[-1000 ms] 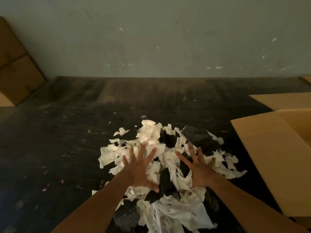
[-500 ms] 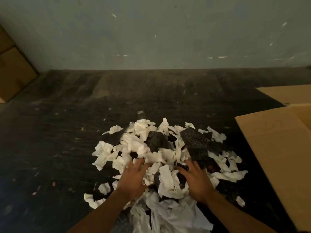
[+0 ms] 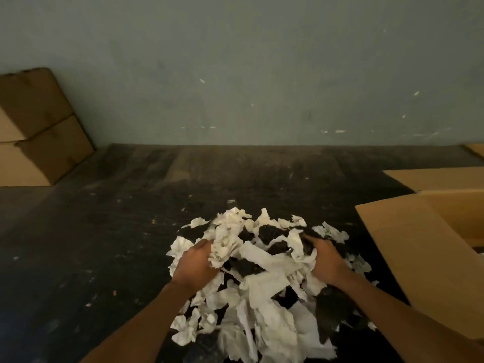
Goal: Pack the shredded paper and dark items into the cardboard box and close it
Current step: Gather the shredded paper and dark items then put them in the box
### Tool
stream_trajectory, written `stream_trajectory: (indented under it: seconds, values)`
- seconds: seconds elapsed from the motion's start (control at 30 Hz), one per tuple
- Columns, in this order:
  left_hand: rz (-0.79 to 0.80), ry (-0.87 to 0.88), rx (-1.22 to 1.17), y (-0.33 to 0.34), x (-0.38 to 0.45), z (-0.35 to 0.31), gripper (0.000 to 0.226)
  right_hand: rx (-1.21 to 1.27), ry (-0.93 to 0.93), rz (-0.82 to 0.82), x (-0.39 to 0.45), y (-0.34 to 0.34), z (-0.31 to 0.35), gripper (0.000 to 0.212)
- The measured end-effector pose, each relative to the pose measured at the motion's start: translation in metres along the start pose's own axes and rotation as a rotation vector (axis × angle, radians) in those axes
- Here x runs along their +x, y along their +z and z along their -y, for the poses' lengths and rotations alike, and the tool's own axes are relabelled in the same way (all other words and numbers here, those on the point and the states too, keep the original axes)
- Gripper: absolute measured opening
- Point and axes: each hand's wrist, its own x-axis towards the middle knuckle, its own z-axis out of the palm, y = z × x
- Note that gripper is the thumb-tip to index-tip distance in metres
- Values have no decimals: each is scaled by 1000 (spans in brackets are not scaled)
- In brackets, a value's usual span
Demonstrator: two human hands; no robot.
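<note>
Nearest me, loose strips of shredded paper (image 3: 264,292) trail down toward my forearms. Above them my left hand (image 3: 195,263) curls into the pile's left flank, fingers bunched in a white wad, while my right hand (image 3: 323,258) digs into the right flank, gripping paper and, I think, one of the dark items (image 3: 269,233), though the dim light blurs that. The two hands squeeze the heap between them. The cardboard box (image 3: 408,247) sits open just to the right, flaps up. I judge the risk is spillage: a loose armful sheds scraps on the dark floor (image 3: 117,231) or snags the near flap.
</note>
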Motion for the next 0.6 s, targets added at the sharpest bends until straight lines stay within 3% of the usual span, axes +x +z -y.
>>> stream_trajectory:
  seconds: [0.33, 0.6]
  values:
    - [-262, -81, -139, -94, -37, -21, 33, 103, -51, -364, -60, -94, 70, 36]
    - [-333, 2, -159, -129, -57, -69, 25, 69, 25, -466, -121, -142, 88, 28]
